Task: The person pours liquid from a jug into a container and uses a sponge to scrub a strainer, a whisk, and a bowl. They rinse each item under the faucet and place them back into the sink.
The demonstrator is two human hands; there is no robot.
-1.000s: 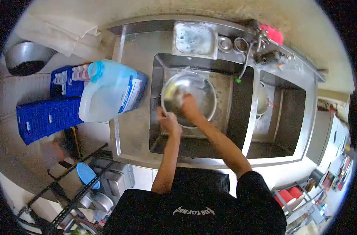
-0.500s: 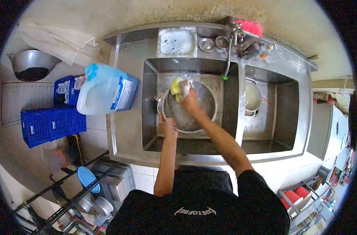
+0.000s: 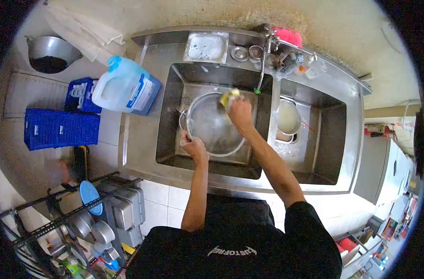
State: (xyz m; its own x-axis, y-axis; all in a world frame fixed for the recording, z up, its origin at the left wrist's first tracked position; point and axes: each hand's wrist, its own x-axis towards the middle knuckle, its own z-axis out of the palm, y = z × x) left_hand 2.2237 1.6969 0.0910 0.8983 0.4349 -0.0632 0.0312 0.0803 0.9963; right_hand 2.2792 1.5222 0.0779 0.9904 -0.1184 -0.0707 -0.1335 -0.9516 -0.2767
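A large round metal pot [image 3: 212, 122] with a pale rim sits in the left basin of the steel sink [image 3: 174, 160], its inside wet and cloudy. My left hand [image 3: 193, 146] grips the lower left of its rim, near the side handle. A yellow sponge [image 3: 229, 98] is in my right hand [image 3: 240, 111], pressed against the upper right part of the rim. Above them, the faucet [image 3: 263, 69] with a green tip hangs over the basin's right side.
A soapy square tub [image 3: 206, 47] stands on the back ledge beside small metal lids. On the left counter is a big blue liquid jug [image 3: 128, 86]. Another pot [image 3: 288, 117] lies in the right basin. Blue crates [image 3: 61, 128] and a rack [image 3: 63, 218] are at left.
My right hand and the sponge have moved right along the rim, from the upper left to the upper right. My left hand still holds the rim. The whole view has shifted and tilted slightly.
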